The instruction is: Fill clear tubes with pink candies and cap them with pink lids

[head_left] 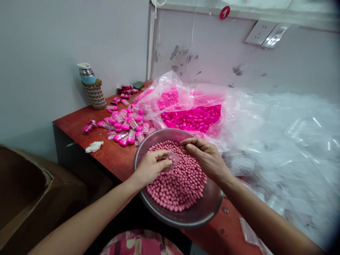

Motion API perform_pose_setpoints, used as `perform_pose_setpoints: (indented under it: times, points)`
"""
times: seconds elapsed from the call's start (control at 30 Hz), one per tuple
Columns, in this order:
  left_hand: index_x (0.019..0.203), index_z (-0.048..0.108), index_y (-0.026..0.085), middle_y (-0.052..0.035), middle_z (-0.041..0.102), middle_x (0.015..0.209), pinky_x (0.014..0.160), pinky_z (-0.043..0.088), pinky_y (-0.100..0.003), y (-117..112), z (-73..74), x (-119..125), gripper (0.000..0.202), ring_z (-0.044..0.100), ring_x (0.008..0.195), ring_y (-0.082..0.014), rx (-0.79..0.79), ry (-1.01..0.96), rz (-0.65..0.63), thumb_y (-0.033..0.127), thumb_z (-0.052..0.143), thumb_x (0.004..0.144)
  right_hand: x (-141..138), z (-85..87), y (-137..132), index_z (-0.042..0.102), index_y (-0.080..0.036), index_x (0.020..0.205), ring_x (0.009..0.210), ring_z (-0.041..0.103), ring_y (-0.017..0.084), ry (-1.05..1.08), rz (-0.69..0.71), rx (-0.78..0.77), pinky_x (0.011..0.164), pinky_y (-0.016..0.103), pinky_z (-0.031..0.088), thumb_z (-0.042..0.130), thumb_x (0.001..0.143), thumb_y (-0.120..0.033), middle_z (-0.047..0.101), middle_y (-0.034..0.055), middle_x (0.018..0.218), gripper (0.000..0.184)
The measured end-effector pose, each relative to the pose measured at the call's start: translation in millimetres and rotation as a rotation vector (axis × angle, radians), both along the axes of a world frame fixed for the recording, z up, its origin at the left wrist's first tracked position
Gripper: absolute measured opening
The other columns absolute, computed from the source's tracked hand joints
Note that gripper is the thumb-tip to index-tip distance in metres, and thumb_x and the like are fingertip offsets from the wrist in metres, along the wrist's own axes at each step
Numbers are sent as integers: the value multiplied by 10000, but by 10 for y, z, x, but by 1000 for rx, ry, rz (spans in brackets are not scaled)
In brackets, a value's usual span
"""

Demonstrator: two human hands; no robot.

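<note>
My left hand (155, 164) is closed around a small clear plastic container (173, 159), held above the bowl's middle; a few pink balls seem to show through it. My right hand (204, 154) is at the bowl's far right side, thumb and fingers pinched together; whatever they may hold is hidden. Below both hands lie many round pink balls (180, 187) in a wide metal bowl (183, 222), which sits at the table's front edge.
Filled bottles with pink caps (130, 124) are piled on the red table (119, 157) at left. Behind the bowl, a plastic bag (172, 79) holds bright pink caps (196, 117). Clear containers (289, 152) heap up at right. A flask (91, 86), white tissue (94, 146) and cardboard box (53, 191) stand left.
</note>
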State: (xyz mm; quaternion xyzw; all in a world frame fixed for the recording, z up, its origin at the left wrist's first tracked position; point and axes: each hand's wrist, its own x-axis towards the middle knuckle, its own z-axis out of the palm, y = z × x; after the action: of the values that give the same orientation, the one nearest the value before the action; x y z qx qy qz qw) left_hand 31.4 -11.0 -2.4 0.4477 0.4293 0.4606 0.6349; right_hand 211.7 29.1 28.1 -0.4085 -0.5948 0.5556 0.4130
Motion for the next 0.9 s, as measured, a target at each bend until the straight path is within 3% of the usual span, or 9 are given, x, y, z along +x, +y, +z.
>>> perform_pose_setpoints:
  times: [0.17,0.27,0.37,0.57,0.73,0.83,0.9]
  points:
    - [924,641,116,-45,651,861,763,505,-313,-16,19,15,253,613,790,-160,17,-75,-40,217,638,693,-261,57,-128,643,-222,885,943,575,166,-108,74,314,861,319,445,554,810,-250,636,25,959,119]
    - [866,647,121,-8,622,764,733,504,-297,-25,43,8,201,595,700,-125,-4,-95,-28,201,641,682,-384,39,-191,644,-236,883,972,569,173,-107,63,389,877,329,440,521,831,-227,635,26,984,134]
    - [847,657,122,-6,616,733,726,500,-298,-26,60,-4,184,589,689,-127,-6,-102,-19,181,642,673,-406,31,-180,648,-237,890,986,568,176,-69,34,348,897,345,436,533,825,-223,634,26,1022,133]
    - [889,651,123,-43,659,858,786,485,-307,-16,66,-18,214,611,812,-158,-16,-184,-34,136,626,677,-359,14,-128,628,-223,958,992,579,178,134,38,67,921,380,443,569,811,-244,636,28,1048,160]
    - [896,646,110,-58,667,873,793,484,-324,-11,64,-26,238,620,812,-170,-49,-215,-16,150,654,661,-308,26,-87,616,-224,977,994,580,184,173,53,63,920,379,442,562,812,-262,625,28,1071,178]
    - [925,637,124,-55,669,883,782,491,-328,-18,80,-33,279,620,815,-167,-65,-281,40,179,679,655,-179,45,24,598,-231,1004,959,589,170,5,13,171,883,343,448,522,832,-269,630,22,1043,191]
    - [928,637,134,-49,669,880,773,496,-327,-25,95,-35,283,621,801,-160,-48,-313,55,197,687,656,-90,26,86,613,-209,960,868,606,164,-316,73,272,801,302,464,501,835,-273,654,25,942,179]
